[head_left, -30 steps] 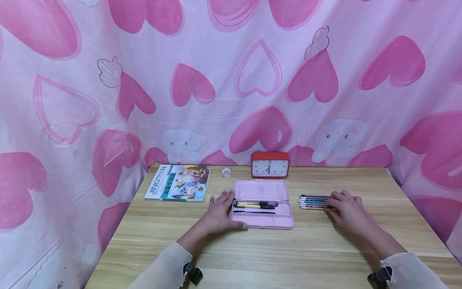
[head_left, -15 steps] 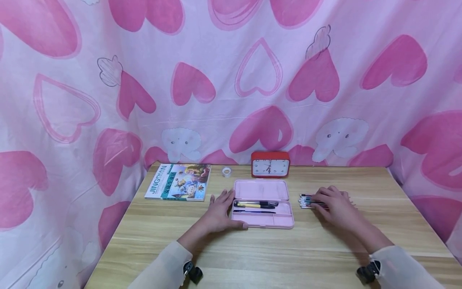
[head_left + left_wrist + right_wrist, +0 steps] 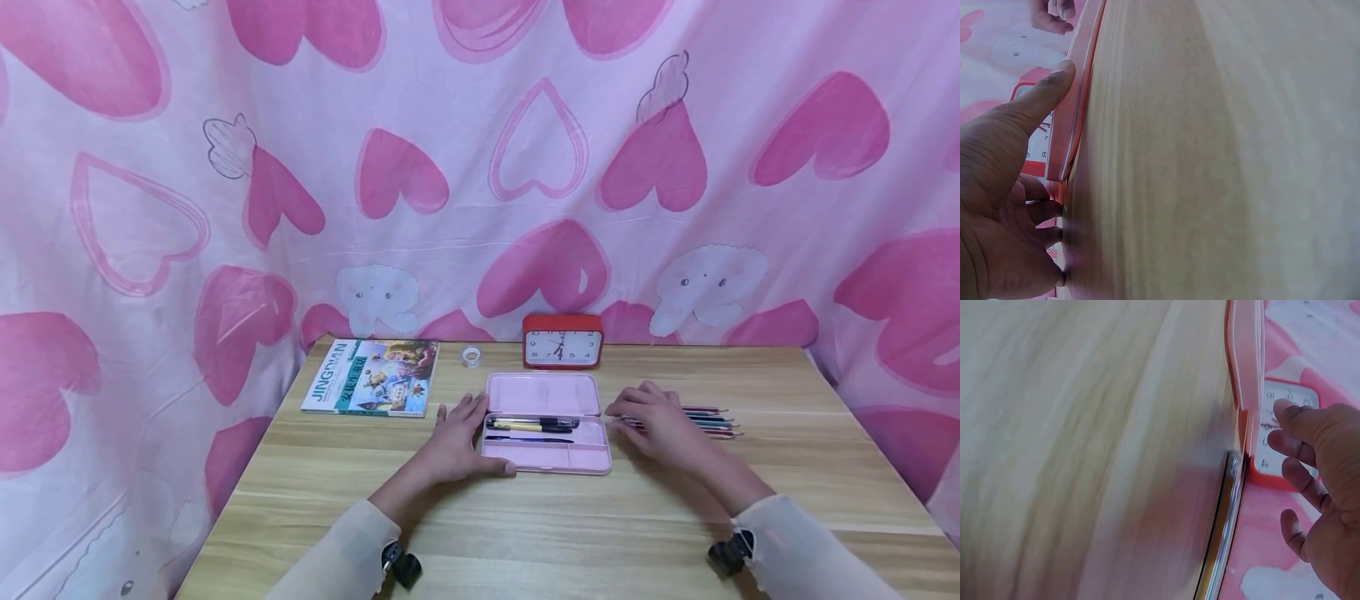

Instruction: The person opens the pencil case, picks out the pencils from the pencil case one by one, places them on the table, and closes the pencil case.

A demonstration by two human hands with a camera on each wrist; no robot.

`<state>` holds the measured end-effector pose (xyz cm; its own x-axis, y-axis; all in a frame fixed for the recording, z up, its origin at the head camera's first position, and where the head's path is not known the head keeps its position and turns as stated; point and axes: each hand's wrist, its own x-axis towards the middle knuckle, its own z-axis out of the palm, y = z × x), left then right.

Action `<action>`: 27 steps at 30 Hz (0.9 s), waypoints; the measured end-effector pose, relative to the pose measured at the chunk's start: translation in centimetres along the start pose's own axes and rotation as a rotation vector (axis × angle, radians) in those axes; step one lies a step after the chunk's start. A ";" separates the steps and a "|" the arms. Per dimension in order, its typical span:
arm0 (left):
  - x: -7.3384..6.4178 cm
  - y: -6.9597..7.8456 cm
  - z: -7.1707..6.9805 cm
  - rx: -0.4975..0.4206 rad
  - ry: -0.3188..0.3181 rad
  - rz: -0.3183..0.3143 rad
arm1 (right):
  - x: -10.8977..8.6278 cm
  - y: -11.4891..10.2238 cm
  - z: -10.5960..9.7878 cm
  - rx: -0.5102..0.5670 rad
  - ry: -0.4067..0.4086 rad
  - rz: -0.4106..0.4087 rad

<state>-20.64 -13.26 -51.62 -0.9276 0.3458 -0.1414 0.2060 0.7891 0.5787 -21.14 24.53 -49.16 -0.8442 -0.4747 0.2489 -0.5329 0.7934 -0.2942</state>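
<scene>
An open pink pencil case lies on the table with several pens in it. My left hand rests at its left end, thumb along the front edge and fingers beside the left side. In the left wrist view the thumb lies against the case wall. To the right of the case lies a row of pencils. My right hand is over their left ends, close to the case. In the right wrist view its loosely bent fingers hold nothing and stand apart from the pencils.
A red alarm clock stands behind the case. A roll of tape and a book lie to the back left of the wooden table. A pink curtain with hearts hangs right behind the table.
My right hand has moved left along the pencils toward the case, uncovering their right ends. My left hand and the case have stayed in place.
</scene>
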 end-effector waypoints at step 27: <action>-0.1 0.1 -0.1 -0.006 -0.005 -0.007 | 2.4 -2.5 1.8 -0.007 -0.134 -0.083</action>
<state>-20.55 -13.27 -51.49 -0.9273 0.3431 -0.1497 0.1978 0.7886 0.5822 -21.94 20.75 -49.55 -0.7975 -0.5854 0.1462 -0.6014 0.7514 -0.2715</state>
